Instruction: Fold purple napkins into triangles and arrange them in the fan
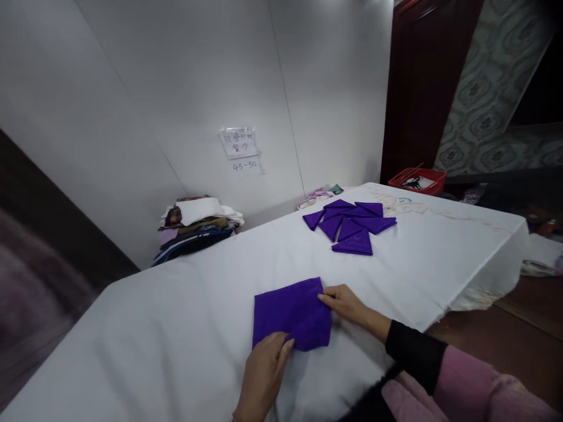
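Observation:
A purple cloth napkin, folded to a rough square, lies in front of me on the white-covered table. My left hand grips its near edge, thumb on top and the other fingers partly hidden. At its right edge my right hand pinches the fabric between thumb and fingers. The near edge looks slightly raised and wavy between the two hands. Farther back on the table, several purple napkins folded into triangles lie in an overlapping cluster.
Against the wall at the left sits a stack of folded clothes. More cloth lies beyond the table's far edge. A red plastic basket stands behind the table's right end. A handwritten paper sign hangs on the wall.

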`<act>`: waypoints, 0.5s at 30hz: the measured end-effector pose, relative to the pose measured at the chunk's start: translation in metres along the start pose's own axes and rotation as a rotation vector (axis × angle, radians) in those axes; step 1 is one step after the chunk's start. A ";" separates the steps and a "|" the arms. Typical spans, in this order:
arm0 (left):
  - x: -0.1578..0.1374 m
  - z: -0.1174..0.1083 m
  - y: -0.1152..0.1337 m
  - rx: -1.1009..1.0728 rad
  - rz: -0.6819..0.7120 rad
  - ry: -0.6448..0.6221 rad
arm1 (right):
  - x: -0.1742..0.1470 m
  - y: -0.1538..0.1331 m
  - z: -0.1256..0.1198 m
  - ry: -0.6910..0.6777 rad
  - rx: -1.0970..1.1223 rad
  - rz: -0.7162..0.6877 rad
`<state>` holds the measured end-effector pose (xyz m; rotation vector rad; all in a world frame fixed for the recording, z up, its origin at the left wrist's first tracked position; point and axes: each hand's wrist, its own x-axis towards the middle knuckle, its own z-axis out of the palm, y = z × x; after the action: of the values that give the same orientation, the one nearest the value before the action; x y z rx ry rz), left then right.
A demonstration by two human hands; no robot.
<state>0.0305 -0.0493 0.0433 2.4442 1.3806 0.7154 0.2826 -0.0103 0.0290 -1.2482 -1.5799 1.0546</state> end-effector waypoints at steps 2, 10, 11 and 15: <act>-0.001 -0.011 0.009 -0.042 -0.009 -0.036 | 0.001 -0.019 -0.006 0.015 -0.011 -0.078; -0.010 -0.046 0.037 -0.309 -0.089 -0.050 | 0.002 -0.082 -0.013 0.029 0.249 0.086; -0.007 -0.050 0.039 -0.328 -0.119 -0.002 | 0.005 -0.087 -0.013 0.038 0.213 0.024; 0.022 -0.067 0.015 -0.413 -0.397 0.271 | 0.029 -0.084 0.000 -0.012 0.015 -0.258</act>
<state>0.0155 -0.0405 0.1137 1.7407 1.5608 1.1226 0.2554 0.0058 0.1125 -0.9974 -1.6867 0.9081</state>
